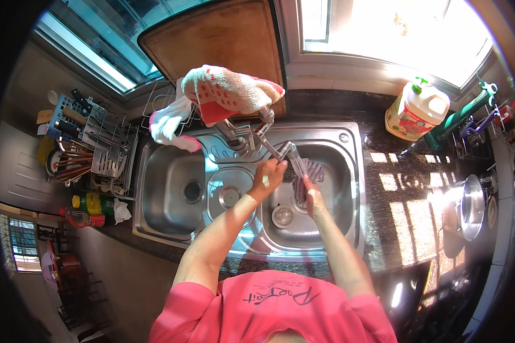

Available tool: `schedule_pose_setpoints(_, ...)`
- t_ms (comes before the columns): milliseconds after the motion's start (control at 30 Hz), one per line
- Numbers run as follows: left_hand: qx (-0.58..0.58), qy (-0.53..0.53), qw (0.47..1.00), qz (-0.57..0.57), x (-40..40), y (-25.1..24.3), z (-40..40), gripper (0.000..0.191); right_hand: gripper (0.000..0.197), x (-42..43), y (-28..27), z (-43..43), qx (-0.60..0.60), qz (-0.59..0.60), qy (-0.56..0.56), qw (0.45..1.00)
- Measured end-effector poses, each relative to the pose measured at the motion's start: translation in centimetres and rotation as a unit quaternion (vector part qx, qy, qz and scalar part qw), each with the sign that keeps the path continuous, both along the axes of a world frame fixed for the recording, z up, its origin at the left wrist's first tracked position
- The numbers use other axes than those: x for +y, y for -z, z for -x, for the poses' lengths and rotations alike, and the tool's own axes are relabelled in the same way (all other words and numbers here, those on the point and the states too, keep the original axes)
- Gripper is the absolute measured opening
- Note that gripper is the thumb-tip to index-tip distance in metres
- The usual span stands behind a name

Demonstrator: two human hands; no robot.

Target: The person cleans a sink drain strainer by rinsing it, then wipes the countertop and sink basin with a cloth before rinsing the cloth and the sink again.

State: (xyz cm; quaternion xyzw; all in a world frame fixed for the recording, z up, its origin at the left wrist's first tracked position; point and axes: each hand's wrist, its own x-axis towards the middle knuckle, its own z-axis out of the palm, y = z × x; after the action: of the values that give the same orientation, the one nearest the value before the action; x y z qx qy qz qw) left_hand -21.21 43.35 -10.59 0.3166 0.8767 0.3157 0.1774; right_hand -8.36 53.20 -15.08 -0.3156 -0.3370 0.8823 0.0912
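A stream of water falls from the faucet spout [279, 153] into the right basin [337, 214] of a stainless steel sink. My left hand [269, 176] has its fingers curled at the spout's end. Under the stream, my right hand [315, 198] holds a striped cloth [316, 170], bunched and hanging into the basin. A small round bowl [283, 216] sits on the basin floor below my hands, beside the drain. The lower part of the cloth is partly hidden by my right hand and the water.
A red and white towel [234, 92] drapes over the faucet. White gloves or cloth [171, 122] hang behind the left basin [167, 171]. A dish rack [107, 150] holds utensils at left. A large jug [418, 109] and metal pot [472, 208] stand on the right counter.
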Motion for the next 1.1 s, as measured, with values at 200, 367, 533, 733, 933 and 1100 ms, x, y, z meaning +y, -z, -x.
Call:
schedule_pose_setpoints(200,-0.476,-0.067,0.840,-0.253,2.2,2.5,-0.9,0.041,0.030,0.4,-1.2,0.4,0.005,-0.671,-0.061,0.739)
schedule_pose_setpoints(367,-0.471,0.005,0.856,-0.213,1.9,1.0,-0.7,0.035,0.025,2.4,-2.5,0.0,0.081,-0.247,-0.086,0.962)
schedule_pose_setpoints(533,-0.522,-0.005,0.819,-0.240,1.1,1.8,0.7,0.024,0.027,3.5,-1.1,-0.2,0.012,-0.281,-0.108,0.954)
schedule_pose_setpoints(733,-0.535,-0.032,0.802,-0.263,-0.3,1.6,1.0,0.022,0.034,3.6,-2.5,-0.4,0.038,-0.115,-0.070,0.990)
schedule_pose_setpoints(933,-0.519,-0.001,0.834,-0.188,1.0,-1.3,-0.6,0.019,0.025,3.7,-2.8,-0.1,0.071,-0.243,-0.077,0.964)
schedule_pose_setpoints(1100,-0.468,-0.025,0.845,-0.260,2.5,-1.1,-1.6,0.009,0.028,5.0,1.9,-0.2,0.004,-0.407,-0.032,0.913)
